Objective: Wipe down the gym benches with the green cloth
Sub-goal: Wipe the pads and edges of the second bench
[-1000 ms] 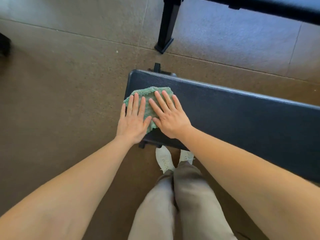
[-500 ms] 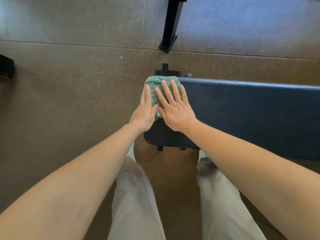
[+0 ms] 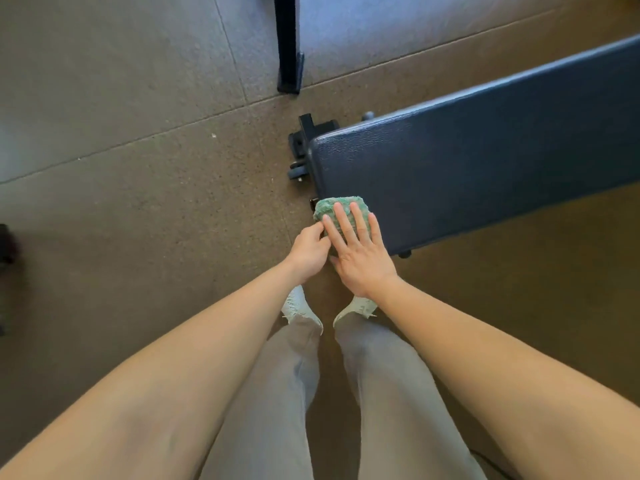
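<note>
Right hand [image 3: 363, 261]: laid flat, fingers spread, on the crumpled green terry cloth [image 3: 337, 211]. Left hand [image 3: 308, 251]: fingers curled at the cloth's near edge; grip could not be told. Cloth was pressed on the near corner of the dark blue padded vinyl bench [image 3: 467, 168], above brown speckled rubber flooring [image 3: 138, 202].

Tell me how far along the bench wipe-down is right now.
Nothing can be confirmed as finished: no wiped streaks show. In hand: the green cloth sits bunched at the near corner of the navy bench pad, right hand flat on it, left hand at its edge. The pad's long stretch rightward remains.
</note>
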